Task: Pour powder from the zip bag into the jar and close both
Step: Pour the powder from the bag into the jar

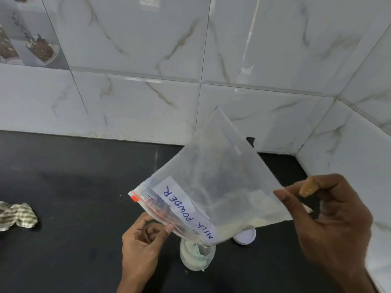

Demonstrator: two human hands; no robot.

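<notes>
The left hand comes up from the lower edge, palm turned toward the camera and fingers curled, its grip pinched between thumb and fingertips on the zip edge of the zip bag. The right hand reaches in from the lower right, wrist bent, back of the hand facing the camera; its grip is closed on the bag's lower right corner, thumb and forefinger nipping the plastic while the other fingers fold behind it.

One bag is in view, clear and dusted white inside, held tilted in the air so that its zip end points down and left and one far corner stands highest. A white label on it reads "MILK POWDER", seen upside down. Pale powder lies gathered along the bag's low edge, just above the mouth of the jar.

One jar stands upright on the black desk directly under the bag's lowest corner, open, with whitish powder inside. One white lid lies on the desk just beside it, to the right and partly hidden by the bag.

Farther left, one crumpled checked cloth rests on the desk. Behind everything rises the marbled tile wall.
</notes>
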